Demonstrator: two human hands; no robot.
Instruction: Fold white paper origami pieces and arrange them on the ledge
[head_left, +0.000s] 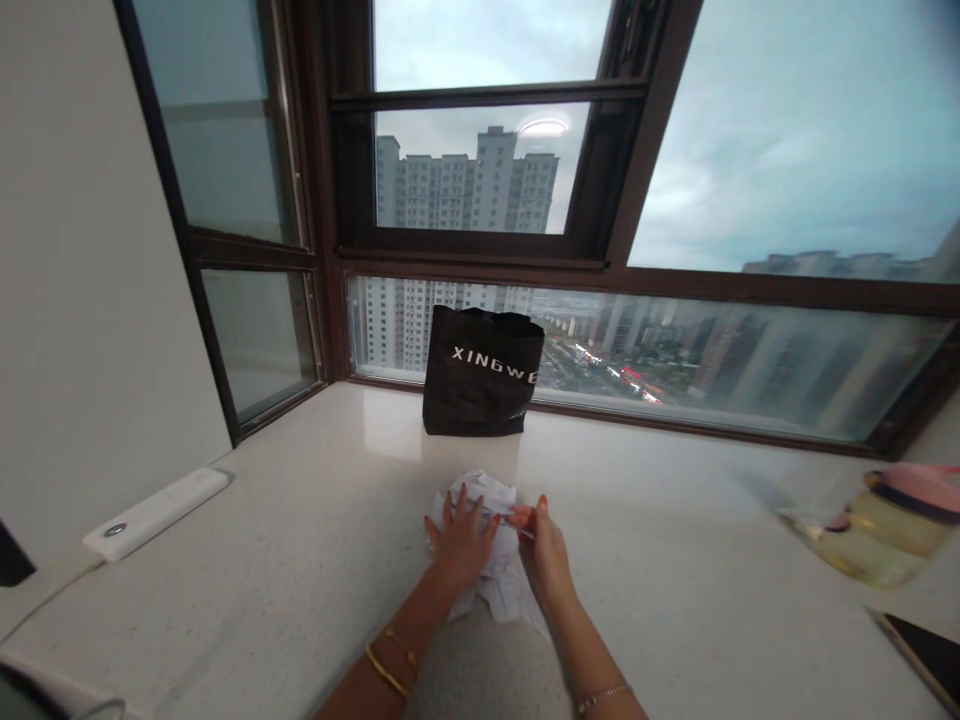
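A loose heap of crumpled white paper (495, 560) lies on the pale stone counter in front of me. My left hand (461, 540) rests on top of the heap, its fingers spread and pressing lightly on the paper. At the heap's right edge, my right hand (544, 550) has its thumb and fingers pinched together on what looks like a piece of the white paper. Just behind the heap, a black bag (484, 375) with white lettering stands upright.
A white power strip (161, 510) with a cable lies at the left by the wall. On the right stand a yellowish bottle with a pink lid (885, 530) and a dark flat device (926, 650) at the edge. Brown-framed windows (480, 270) rise behind the counter (300, 560).
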